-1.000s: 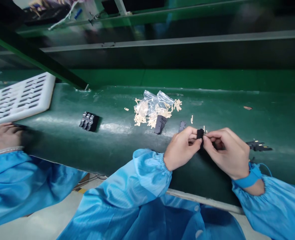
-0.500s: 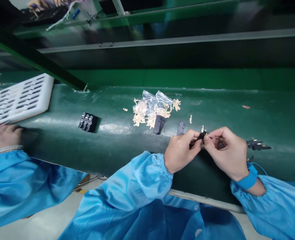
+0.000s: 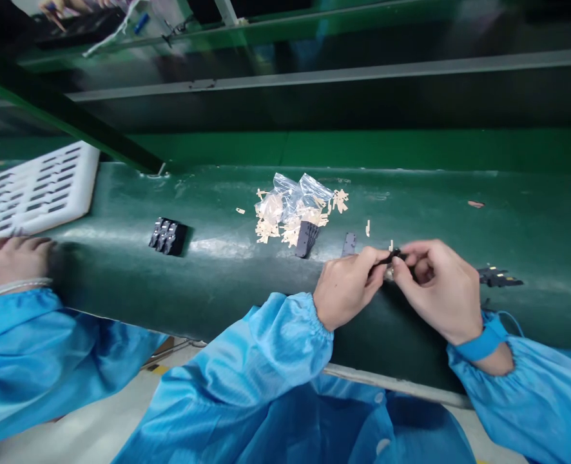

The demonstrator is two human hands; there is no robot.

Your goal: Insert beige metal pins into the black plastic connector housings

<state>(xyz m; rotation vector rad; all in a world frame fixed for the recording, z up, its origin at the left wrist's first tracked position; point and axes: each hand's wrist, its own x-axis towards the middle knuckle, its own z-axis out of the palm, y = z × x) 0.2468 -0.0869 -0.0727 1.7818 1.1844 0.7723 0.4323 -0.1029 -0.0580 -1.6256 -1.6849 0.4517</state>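
- From here I see my left hand (image 3: 346, 287) and right hand (image 3: 437, 290) meeting over a dark green conveyor belt (image 3: 537, 238), near its edge at the centre-right of the view.
- A small black plastic part (image 3: 394, 256) sits between them, at about 3 o'clock from the centre of the view.
- My left fingertips (image 3: 376, 256) pinch its left end, with the fingers pressed closely together.
- My right thumb and fingertips (image 3: 400, 252) press on its right end. The other right fingers curl inward, leaving a small gap in the palm.
- A blue wrist strap (image 3: 483, 341) circles my right wrist, above a light blue gathered sleeve (image 3: 522, 393).
- At 10 o'clock from the pinched part, two clear plastic bags (image 3: 292, 190) lie on the belt with loose beige strips (image 3: 269, 222) around them. Beige strips also show through the plastic, though I cannot tell how many.
- A black comb-shaped part (image 3: 307, 238) leans against that pile.
- A flat dark grey plate (image 3: 348, 244) lies just beyond my left hand.
- At 3 o'clock, a black and gold component (image 3: 499, 279) lies near my right fingers.
- At 9 o'clock, well apart, sit a black multi-slot block (image 3: 168, 236) and a white slotted tray (image 3: 37, 190).
- Beside the tray, another person's hand (image 3: 15, 260), wearing a pale bracelet (image 3: 20, 283), rests on the belt.
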